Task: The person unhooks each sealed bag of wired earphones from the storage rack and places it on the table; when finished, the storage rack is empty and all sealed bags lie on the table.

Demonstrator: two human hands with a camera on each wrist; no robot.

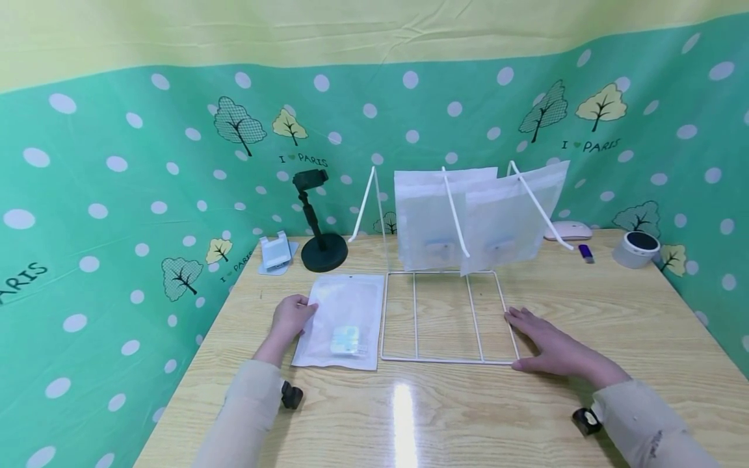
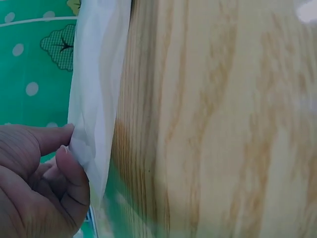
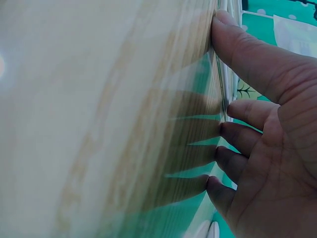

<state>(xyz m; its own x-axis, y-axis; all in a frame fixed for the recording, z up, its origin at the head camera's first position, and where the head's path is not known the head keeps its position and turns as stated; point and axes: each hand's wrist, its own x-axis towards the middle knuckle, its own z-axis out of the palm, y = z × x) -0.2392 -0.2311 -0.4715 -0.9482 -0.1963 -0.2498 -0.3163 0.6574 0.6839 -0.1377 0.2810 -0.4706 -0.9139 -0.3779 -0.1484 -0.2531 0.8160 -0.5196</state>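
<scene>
A white zip pouch (image 1: 365,292) lies flat at the left side of a white wire rack (image 1: 445,361), with a small pale-blue item showing through its lower part. My left hand (image 1: 290,316) pinches the pouch's left edge; in the left wrist view the thumb and index finger meet at the white edge (image 2: 94,99). On the rack's prongs hang more white pouches (image 1: 424,218), overlapping one another. My right hand (image 1: 550,348) rests on the table at the rack's right side, its spread fingers (image 3: 242,136) touching down along the base wire.
Behind the left pouch stand a black stand (image 1: 324,252) and a light-blue holder (image 1: 276,253). At the back right are a pinkish mouse (image 1: 570,230), a purple USB stick (image 1: 586,253) and a white cylinder with a dark top (image 1: 632,257). A patterned curtain (image 1: 328,123) closes the back.
</scene>
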